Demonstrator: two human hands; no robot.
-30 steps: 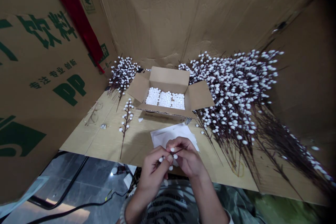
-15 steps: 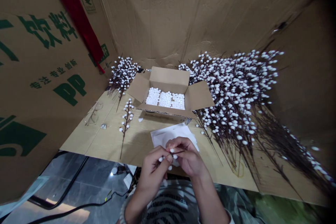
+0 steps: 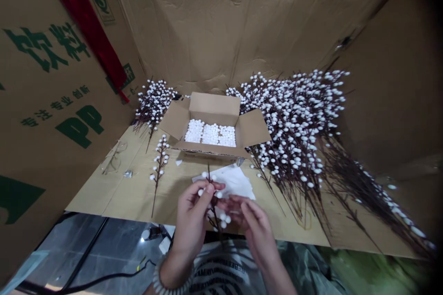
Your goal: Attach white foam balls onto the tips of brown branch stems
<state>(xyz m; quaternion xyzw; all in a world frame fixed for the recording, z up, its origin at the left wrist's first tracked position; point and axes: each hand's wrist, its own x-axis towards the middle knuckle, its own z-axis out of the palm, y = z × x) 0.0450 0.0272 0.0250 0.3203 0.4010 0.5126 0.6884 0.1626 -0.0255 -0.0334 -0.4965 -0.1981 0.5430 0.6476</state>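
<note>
The left hand (image 3: 194, 214) pinches 1 twig (image 3: 214, 209) of white beads near its middle, above the table's (image 3: 131, 193) near edge. The twig's long axis runs near-to-far, with the tip toward the box (image 3: 214, 103). The right hand (image 3: 254, 223) is loosely spread and holds nothing, just right of the twig's lower end.

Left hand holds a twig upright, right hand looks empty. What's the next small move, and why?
Probably reach the right hand forward into the open box for one of the white balls. That hand is open and empty beside the twig, which the left hand pinches upright with only a few balls on it, and the box sits straight ahead.
</note>
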